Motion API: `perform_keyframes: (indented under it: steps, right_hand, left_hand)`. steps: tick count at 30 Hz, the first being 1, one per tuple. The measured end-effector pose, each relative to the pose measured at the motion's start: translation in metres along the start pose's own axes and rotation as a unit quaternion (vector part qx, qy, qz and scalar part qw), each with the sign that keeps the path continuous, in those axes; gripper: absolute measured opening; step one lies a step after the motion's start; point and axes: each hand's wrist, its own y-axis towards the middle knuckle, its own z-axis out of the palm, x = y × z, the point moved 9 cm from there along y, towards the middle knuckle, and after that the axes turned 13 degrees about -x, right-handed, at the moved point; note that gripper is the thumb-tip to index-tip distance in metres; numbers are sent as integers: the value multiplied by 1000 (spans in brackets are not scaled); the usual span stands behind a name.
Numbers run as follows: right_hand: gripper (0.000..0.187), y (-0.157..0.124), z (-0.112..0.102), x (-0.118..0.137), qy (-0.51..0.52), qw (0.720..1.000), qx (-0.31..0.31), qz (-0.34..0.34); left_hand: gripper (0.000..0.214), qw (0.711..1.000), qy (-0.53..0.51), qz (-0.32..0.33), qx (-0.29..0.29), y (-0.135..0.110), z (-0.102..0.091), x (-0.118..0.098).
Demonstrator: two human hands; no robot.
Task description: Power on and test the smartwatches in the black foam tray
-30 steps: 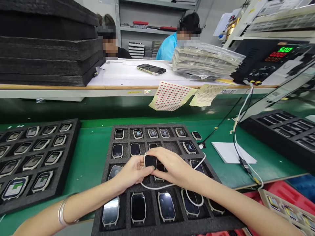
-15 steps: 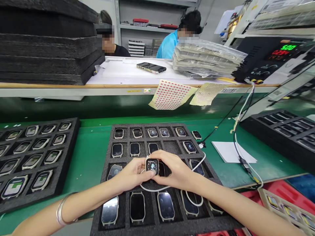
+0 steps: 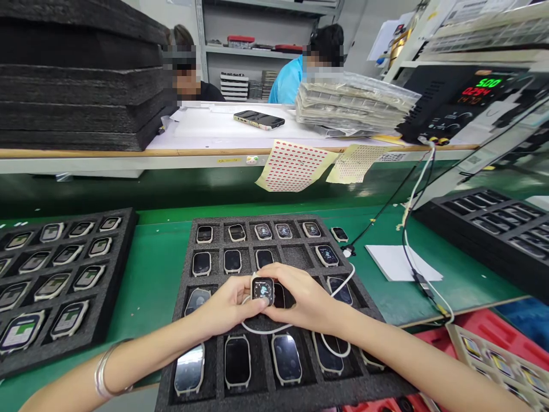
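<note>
Between my two hands is a smartwatch body (image 3: 262,289) with its screen lit, showing a clock face. My left hand (image 3: 235,300) grips its left side, thumb at the lower edge. Fingers of my right hand (image 3: 295,294) curl around its top and right side. Beneath them lies a black foam tray (image 3: 217,320) with strapless watch bodies in its compartments; one compartment (image 3: 295,257) in the second row shows bare foam. A white cable (image 3: 337,350) loops under my hands and over the tray's right part. Whether it joins the held watch is hidden.
Another foam tray of watches (image 3: 115,274) lies left, and more trays (image 3: 480,240) stand right. Beside the middle tray are a loose watch (image 3: 339,234) and white paper (image 3: 401,263). A shelf holds stacked foam (image 3: 81,109), a phone (image 3: 259,119) and a power supply (image 3: 454,109). Two people sit beyond.
The whole view has shifted slightly to the left. Both hands keep the same hold on the watch, with no clear movement against the tray.
</note>
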Motion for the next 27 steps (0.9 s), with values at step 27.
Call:
perform_keyframes:
  steps: [27]
  right_hand:
    - [35, -5, 0, 0, -26, 999, 20, -5]
  left_hand:
    - [29, 998, 49, 25, -3, 1, -3, 6]
